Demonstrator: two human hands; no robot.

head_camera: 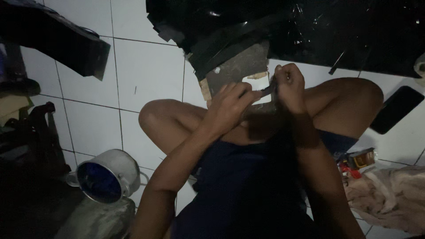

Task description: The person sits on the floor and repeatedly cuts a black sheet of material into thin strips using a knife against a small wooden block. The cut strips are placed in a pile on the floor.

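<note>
I sit cross-legged on a white tiled floor (146, 71) in dim light. My left hand (230, 104) and my right hand (290, 86) are raised together above my legs, both pinching a narrow dark strip (267, 90) stretched between them. Just beyond the hands lies a grey flat board (241, 66) with torn cardboard edges, partly under a large sheet of glossy black plastic (318, 31). What the strip is made of is too dark to tell.
A metal pot (108, 175) lies on its side at lower left, next to dark bags (31, 141). A black phone (396, 108) lies on the tiles at right. A small packet (359, 159) and crumpled cloth (389, 194) sit at lower right. A dark box (57, 37) hangs upper left.
</note>
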